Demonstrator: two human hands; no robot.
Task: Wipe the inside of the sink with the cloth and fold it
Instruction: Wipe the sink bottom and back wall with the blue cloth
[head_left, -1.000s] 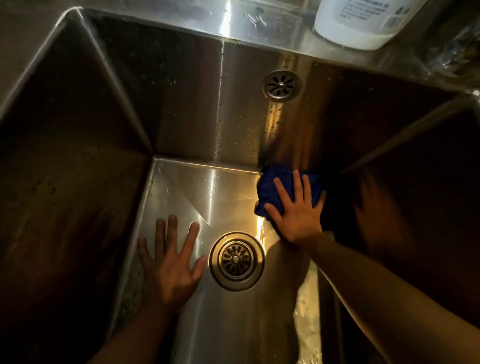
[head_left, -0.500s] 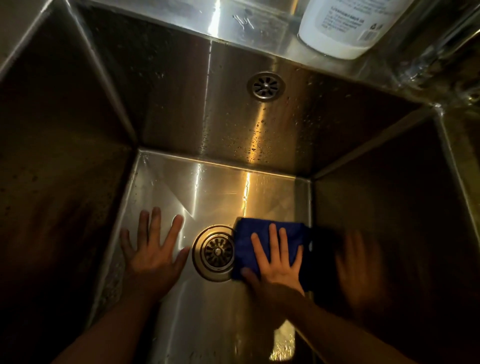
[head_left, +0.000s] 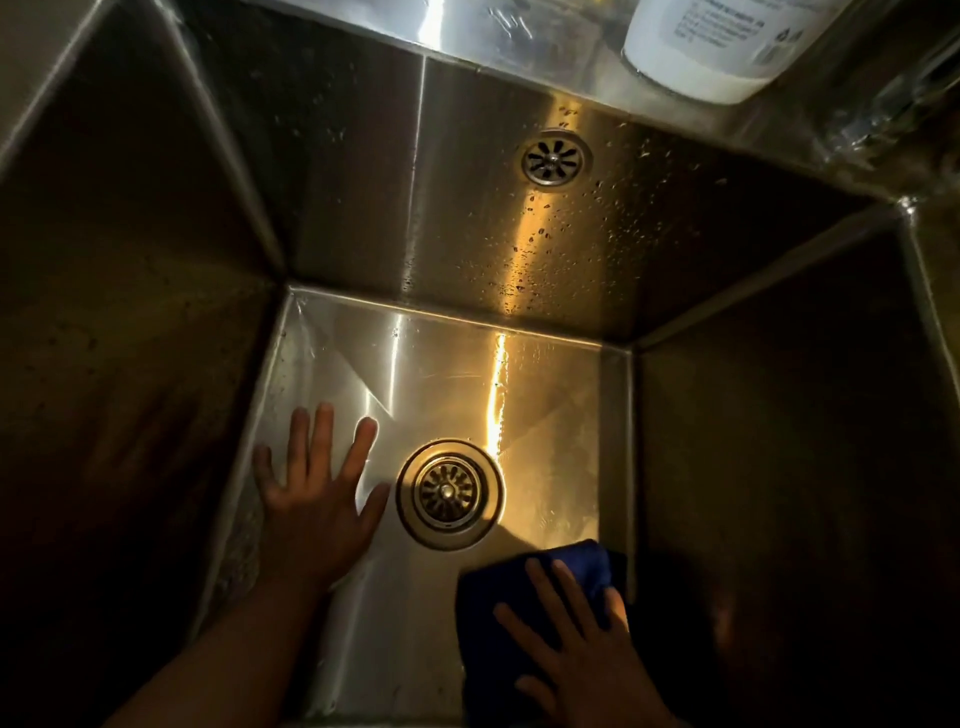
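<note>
I look down into a deep stainless steel sink (head_left: 467, 249) with wet, shiny walls. A dark blue cloth (head_left: 576, 564) lies on the sink floor at the near right corner. My right hand (head_left: 576, 649) presses flat on the cloth with fingers spread. My left hand (head_left: 317, 499) rests flat on the bare sink floor, fingers spread, just left of the round drain (head_left: 449, 492). Part of the cloth is hidden under my right hand.
A round overflow grille (head_left: 556, 157) sits high on the back wall, which carries water drops. A white labelled bottle (head_left: 711, 47) stands on the ledge behind the sink at the upper right. The side walls are dark and steep.
My right hand has slid the cloth from the back wall down across the floor, past the drain, toward me into the near right corner. My left hand has stayed flat on the floor.
</note>
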